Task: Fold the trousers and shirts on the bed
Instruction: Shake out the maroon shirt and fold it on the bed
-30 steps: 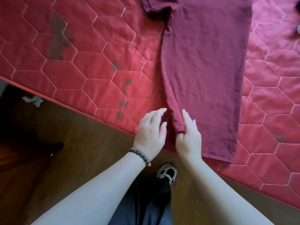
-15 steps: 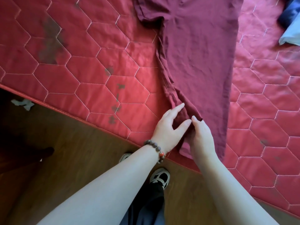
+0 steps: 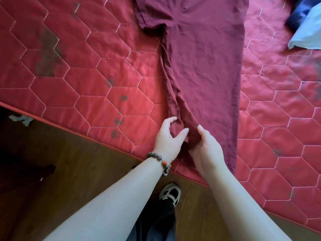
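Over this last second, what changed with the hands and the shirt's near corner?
Both hands went from resting flat at the hem to gripping it: the left hand and right hand now pinch the maroon shirt at its near-left corner and have drawn that edge inward, bunching it. The rest of the shirt stayed spread on the red bed.

Maroon shirt [image 3: 205, 70]: matt woven cloth, finely creased, bunched into soft ridges along its left edge. Red quilted bedcover [image 3: 97, 94]: satin-like cloth with a slight sheen, stitched in pale hexagon lines, marked with dull dark stains; floor [image 3: 73, 164]: brown wood-look boards, smooth with a low gloss. Bead bracelet [image 3: 160, 160]: rounded brown beads of wooden look, one glossy red; sneaker [image 3: 171, 193]: black and white, smooth synthetic-looking upper; pale blue cloth [image 3: 307, 32]: soft, matt, lying against dark blue fabric [image 3: 298, 13].
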